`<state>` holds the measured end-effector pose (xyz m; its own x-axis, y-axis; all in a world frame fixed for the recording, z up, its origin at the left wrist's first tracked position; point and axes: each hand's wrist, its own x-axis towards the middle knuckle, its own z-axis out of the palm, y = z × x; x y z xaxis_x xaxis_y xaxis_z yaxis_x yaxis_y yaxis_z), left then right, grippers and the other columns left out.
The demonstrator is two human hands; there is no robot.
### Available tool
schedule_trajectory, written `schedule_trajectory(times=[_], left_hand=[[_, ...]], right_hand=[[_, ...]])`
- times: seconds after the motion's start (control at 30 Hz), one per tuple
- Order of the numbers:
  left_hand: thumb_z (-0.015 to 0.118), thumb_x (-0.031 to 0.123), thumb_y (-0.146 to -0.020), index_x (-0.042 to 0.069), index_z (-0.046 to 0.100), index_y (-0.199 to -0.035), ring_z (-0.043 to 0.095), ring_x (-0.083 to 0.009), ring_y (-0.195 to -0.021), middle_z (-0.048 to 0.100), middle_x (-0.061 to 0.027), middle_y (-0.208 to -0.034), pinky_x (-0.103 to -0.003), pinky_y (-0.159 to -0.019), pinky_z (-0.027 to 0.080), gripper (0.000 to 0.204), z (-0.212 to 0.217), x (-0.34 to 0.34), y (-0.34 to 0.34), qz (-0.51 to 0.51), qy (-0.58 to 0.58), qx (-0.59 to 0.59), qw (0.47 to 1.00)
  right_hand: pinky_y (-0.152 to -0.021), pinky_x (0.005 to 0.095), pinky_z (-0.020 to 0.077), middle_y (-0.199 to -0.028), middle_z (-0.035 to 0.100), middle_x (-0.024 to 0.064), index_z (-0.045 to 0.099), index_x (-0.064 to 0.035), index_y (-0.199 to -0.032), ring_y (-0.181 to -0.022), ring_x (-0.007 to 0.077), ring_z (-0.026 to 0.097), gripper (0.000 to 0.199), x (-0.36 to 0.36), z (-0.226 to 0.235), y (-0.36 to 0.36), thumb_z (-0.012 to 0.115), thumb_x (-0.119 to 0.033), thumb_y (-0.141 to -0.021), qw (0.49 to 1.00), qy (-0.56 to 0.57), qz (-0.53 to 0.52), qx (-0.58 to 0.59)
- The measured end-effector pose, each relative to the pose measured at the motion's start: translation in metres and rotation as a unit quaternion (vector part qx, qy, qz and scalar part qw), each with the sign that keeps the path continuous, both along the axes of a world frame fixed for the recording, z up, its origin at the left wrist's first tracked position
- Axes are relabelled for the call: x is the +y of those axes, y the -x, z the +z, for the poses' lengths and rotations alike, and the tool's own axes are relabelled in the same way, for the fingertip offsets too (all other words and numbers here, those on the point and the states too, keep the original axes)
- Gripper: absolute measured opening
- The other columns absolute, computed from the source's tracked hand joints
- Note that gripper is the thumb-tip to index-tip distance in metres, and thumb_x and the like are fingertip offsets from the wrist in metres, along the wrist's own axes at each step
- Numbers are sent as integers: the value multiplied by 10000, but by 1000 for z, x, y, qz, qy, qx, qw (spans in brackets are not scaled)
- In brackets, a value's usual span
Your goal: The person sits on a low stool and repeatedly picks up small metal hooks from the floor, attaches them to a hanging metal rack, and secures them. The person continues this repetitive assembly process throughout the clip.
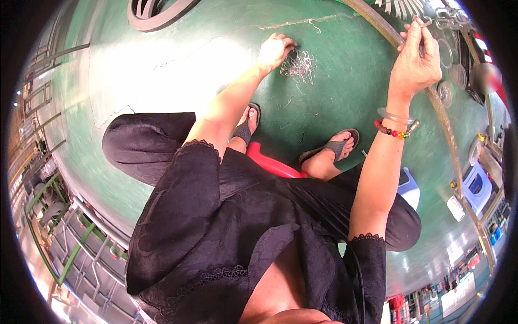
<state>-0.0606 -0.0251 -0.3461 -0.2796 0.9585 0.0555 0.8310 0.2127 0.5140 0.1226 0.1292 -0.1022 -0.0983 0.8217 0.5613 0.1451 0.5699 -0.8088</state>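
Left hand at the wires, right hand up by the rail

Your left hand (276, 51) is at the upper-left edge of the pile (300, 67), a loose tangle of thin, bent wires on the green floor. Its fingers are curled in; you may have a wire in them, but the tips are hidden, so I can't tell.

Your right hand (415, 59) is well to the right of the pile, raised in front of the rail (448, 129). Thumb and finger are pinched on a small pale piece (427, 23), too small to name. Clear discs (457, 75) hang beyond, farther right of the pile.

Both sandals (335, 147) are on the near side of the pile, the red stool (276, 163) nearer you.

Step in hand, my reading: left picking wires, right placing a piece at the rail. Next move calls for separating one wire cleanly from the tangle and keeping the right pinch steady. Snagged neighbours look the likeliest trouble.
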Motion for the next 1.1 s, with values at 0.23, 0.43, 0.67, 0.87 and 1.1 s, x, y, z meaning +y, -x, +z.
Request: schedule_trajectory(times=[0.23,0.43,0.67,0.87,1.1], left_hand=[[613,78,-778,103,670,-979,535,-220,-992,616,-16,-1031,-297,-865,469,210,-17,40,-6,-161,9,-145,976],[482,143,-841,117,628,-927,499,-223,-1063,558,-39,-1026,-317,-865,461,172,-19,46,-4,-242,124,36,962],[491,187,-838,122,613,-942,499,-240,-1042,555,-58,-1014,-332,-835,480,173,12,16,-1,-254,75,88,960],[545,171,-815,99,631,-1033,493,-269,-1049,575,-82,-1050,-345,-878,457,245,37,11,-48,-339,142,53,929],[406,213,-896,-7,563,-1132,382,-357,-1266,466,-202,-1303,-421,-1044,342,358,36,3,-84,-357,243,178,884]], right_hand=[[-479,177,376,-719,591,11,664,16,-951,-569,43,494,127,-6,14,0,595,-6,-847,999,30,-25,0],[-480,168,328,-703,531,-30,656,12,-959,-560,14,434,124,-9,16,-2,574,-35,-878,998,-9,-48,-29],[-483,165,330,-698,527,-32,657,12,-965,-569,13,438,126,-6,10,-4,581,-33,-876,1000,2,-25,-9],[-504,172,354,-712,540,-26,659,14,-976,-585,24,454,135,-9,12,-5,583,-34,-876,999,-29,-31,-24],[-474,241,383,-715,566,43,660,-16,-878,-531,115,476,64,8,-9,-10,642,-36,-820,993,-68,-67,-63]])
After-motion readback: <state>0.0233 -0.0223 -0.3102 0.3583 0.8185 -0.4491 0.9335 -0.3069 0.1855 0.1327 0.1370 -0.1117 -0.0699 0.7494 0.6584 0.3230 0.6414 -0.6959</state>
